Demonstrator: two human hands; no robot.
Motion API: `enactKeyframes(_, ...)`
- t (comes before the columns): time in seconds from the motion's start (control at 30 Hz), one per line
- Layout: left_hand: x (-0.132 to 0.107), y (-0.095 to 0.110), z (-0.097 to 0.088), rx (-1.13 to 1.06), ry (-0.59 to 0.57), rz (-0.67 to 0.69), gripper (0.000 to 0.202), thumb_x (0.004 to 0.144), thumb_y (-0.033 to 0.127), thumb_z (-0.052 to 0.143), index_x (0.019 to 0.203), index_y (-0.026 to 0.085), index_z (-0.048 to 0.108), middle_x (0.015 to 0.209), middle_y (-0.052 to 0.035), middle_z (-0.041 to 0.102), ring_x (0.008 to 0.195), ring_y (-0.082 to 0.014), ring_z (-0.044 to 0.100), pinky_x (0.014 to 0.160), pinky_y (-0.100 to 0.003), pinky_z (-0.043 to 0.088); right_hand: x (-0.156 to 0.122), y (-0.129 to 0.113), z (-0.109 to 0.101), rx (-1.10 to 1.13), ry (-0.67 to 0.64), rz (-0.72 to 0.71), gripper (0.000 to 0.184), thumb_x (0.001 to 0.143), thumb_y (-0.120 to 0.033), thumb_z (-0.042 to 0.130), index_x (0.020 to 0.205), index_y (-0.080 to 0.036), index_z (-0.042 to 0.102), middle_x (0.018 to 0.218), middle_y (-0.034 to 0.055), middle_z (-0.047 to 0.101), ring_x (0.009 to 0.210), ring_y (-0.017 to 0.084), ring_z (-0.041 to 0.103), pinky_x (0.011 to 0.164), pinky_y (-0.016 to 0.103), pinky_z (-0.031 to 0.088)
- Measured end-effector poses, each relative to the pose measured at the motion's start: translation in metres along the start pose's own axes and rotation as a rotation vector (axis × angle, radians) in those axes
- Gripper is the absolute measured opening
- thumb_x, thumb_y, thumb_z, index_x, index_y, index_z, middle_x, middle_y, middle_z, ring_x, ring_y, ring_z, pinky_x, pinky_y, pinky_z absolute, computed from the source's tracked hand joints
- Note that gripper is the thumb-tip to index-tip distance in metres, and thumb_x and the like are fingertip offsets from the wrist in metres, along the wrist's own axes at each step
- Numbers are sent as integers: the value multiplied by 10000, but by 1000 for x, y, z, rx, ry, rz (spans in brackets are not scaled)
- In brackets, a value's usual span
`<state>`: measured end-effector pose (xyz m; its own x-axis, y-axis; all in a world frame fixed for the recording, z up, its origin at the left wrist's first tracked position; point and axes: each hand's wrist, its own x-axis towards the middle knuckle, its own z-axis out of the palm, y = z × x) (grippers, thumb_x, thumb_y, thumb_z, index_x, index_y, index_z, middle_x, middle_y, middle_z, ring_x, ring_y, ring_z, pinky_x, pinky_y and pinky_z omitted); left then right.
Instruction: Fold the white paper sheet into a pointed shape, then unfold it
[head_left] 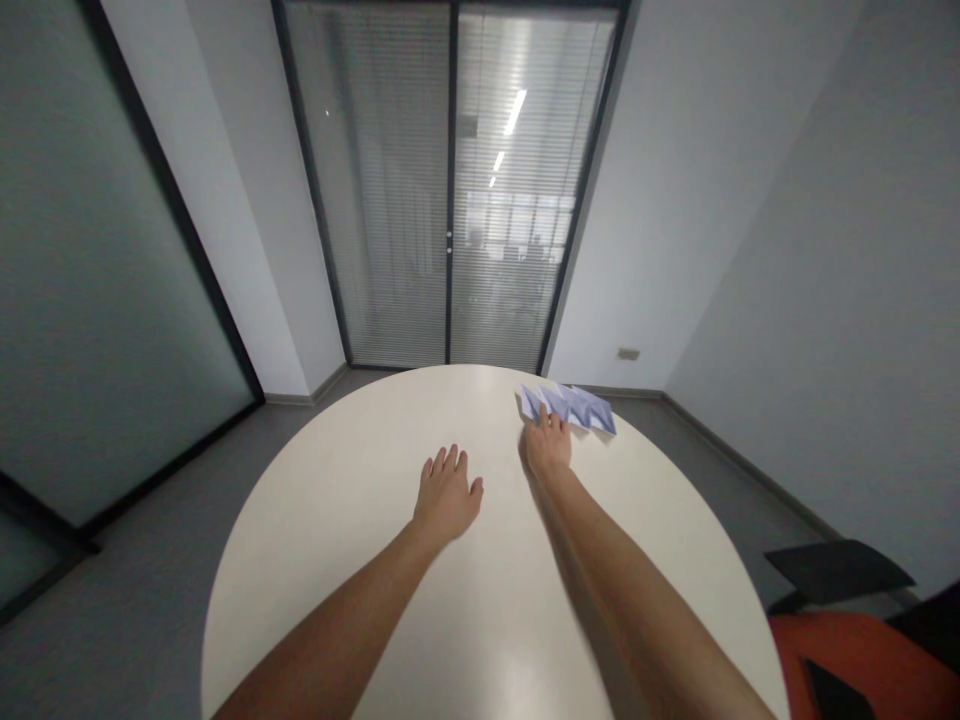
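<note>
A folded pale-blue paper with zigzag creases lies near the far right edge of a round white table. My right hand reaches out to it, fingertips resting on its near left end, fingers stretched out. My left hand lies flat on the tabletop, palm down with fingers apart, holding nothing, a hand's width to the left of the right hand.
Behind the table stand glass doors with blinds. A frosted glass wall runs along the left. An orange chair with black armrest sits at the lower right, beside the table's edge. Grey floor surrounds the table.
</note>
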<state>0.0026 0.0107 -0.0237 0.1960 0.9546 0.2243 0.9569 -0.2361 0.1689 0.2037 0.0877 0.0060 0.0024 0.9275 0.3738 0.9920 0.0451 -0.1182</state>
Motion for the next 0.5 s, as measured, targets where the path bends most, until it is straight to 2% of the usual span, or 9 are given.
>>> enactKeyframes(0.13, 0, 0, -1, -1, -4, -4, 600, 986, 445, 358, 1480, 114, 435, 1589, -149, 369, 1478, -315, 308, 1201, -495, 243, -1, 0, 1, -45, 25, -94, 467, 923, -143, 384, 1267, -222, 689, 1552, 112, 435, 1378, 398, 369, 1080, 594, 261)
enactKeyframes(0.33, -2, 2, -3, 10, -6, -3, 598, 988, 444, 351, 1480, 114, 435, 1585, -149, 377, 1473, -318, 314, 1198, -503, 242, -10, -5, -9, -71, -26, -208, 474, 923, -155, 423, 1333, -258, 638, 1543, 91, 455, 1417, 371, 343, 1100, 581, 252)
enactKeyframes(0.43, -2, 3, -5, 12, 6, -2, 592, 983, 436, 366, 1471, 112, 451, 1574, -153, 395, 1461, -317, 333, 1192, -494, 254, -20, -15, -18, -37, -65, -303, 396, 939, -156, 425, 1226, -198, 694, 1521, 122, 476, 1396, 339, 384, 1103, 523, 286)
enactKeyframes(0.5, -3, 3, -6, 13, 17, 5, 582, 978, 439, 385, 1458, 123, 474, 1561, -155, 415, 1447, -318, 355, 1181, -487, 271, -30, -22, -23, 12, -70, -299, 362, 966, -223, 434, 1220, -174, 687, 1467, 144, 531, 1346, 318, 451, 1097, 489, 316)
